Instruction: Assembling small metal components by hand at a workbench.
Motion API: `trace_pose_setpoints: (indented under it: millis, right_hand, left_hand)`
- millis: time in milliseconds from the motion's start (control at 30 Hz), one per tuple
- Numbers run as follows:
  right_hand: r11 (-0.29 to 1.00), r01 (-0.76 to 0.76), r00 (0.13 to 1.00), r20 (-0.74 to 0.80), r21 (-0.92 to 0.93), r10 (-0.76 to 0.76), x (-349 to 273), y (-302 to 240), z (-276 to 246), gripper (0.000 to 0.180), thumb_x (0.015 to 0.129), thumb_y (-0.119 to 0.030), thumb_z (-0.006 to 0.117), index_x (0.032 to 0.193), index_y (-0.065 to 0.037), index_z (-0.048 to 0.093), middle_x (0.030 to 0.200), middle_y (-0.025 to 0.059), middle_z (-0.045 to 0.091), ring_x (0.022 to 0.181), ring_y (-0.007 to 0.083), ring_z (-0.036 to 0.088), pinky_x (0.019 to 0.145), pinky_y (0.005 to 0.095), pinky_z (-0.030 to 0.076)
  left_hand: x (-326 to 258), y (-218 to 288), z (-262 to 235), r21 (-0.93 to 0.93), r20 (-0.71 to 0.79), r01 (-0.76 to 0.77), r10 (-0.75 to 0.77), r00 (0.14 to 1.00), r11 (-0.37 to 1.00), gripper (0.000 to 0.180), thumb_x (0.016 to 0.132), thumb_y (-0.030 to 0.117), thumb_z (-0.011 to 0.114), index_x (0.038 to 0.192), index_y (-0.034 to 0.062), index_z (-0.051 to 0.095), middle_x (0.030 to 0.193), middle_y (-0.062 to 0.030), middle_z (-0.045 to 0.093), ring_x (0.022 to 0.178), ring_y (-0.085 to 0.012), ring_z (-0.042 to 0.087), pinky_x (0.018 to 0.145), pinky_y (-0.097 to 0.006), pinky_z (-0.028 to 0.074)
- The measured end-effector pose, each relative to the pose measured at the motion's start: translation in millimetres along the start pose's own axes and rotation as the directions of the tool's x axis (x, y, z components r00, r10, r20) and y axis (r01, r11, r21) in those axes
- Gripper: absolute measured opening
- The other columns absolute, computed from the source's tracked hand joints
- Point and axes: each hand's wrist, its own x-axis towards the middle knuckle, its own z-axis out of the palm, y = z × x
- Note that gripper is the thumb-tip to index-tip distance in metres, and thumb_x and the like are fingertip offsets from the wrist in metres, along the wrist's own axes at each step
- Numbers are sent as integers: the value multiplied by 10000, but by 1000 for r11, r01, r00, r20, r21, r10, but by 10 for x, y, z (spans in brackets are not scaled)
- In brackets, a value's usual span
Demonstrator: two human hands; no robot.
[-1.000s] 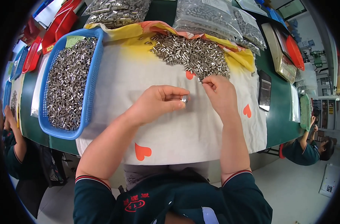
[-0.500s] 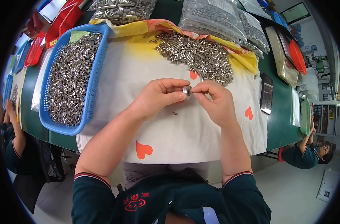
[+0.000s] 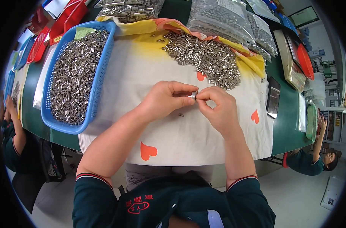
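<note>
Between the thumb and fingers of my left hand (image 3: 161, 99) is a small round metal ring (image 3: 193, 95), seen almost edge-on. My right hand (image 3: 220, 108) is pinched against the ring's right side; whatever its fingertips hold is hidden. Just below the hands, a single short metal sleeve (image 3: 181, 114) lies on the white cloth (image 3: 142, 72). Beyond them a heap of similar silvery metal sleeves (image 3: 207, 57) spreads over the far part of the cloth. To the left, a blue plastic basket (image 3: 99, 76) is filled with many more such pieces.
Clear bags of metal parts (image 3: 218, 19) lie along the far side. A dark phone (image 3: 273, 97) rests on the green table (image 3: 281, 129) at the right. Red trays (image 3: 38, 45) stand far left. Co-workers sit at both sides; one at the right has a raised hand (image 3: 322, 125).
The ring has turned from showing its hole to nearly edge-on, with my right fingertips closer against it. The view has shifted slightly. The right-hand co-worker's hand has risen.
</note>
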Motion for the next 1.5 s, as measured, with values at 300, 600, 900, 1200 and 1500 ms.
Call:
trace_pose_setpoints:
  millis: [300,600,900,1200,1500]
  right_hand:
    - [982,-109,990,102,151,94,44,21,-68,55,721,-47,607,765,-16,597,730,66,591,683,190,556,623,279,437]
    - [946,-153,972,-214,-286,93,134,381,-56,81,712,-66,607,786,-34,616,754,83,586,735,250,545,660,340,432]
    - [888,-226,973,-141,-400,184,131,413,-4,70,684,-72,622,739,-38,597,748,89,571,743,262,530,690,368,421]
    - [928,-223,974,31,298,224,90,75,-67,61,708,-16,606,768,-16,596,754,75,587,692,174,564,622,256,445]
    - [992,105,994,-11,-72,-106,31,49,0,82,685,8,612,761,-13,590,729,59,591,679,156,566,619,260,451]
  left_hand:
    - [-14,28,-4,-112,7,30,-29,1000,993,331,798,20,578,1126,10,538,934,-44,614,828,-80,562,745,-204,454]
    - [10,-11,-6,-87,17,48,-47,999,995,303,801,46,588,1100,14,553,908,-17,613,800,-52,555,695,-189,445]
    - [18,-29,-5,-67,27,49,-47,999,997,317,795,6,573,1110,21,546,988,-10,606,814,-49,543,731,-198,447]
    - [21,-36,-29,-173,-5,9,-10,1000,985,318,798,15,571,1113,-5,536,930,-35,609,811,-74,562,724,-204,454]
    - [12,-66,0,-27,-37,-34,33,999,999,310,796,48,593,1099,-1,552,924,-44,618,808,-69,564,700,-200,458]
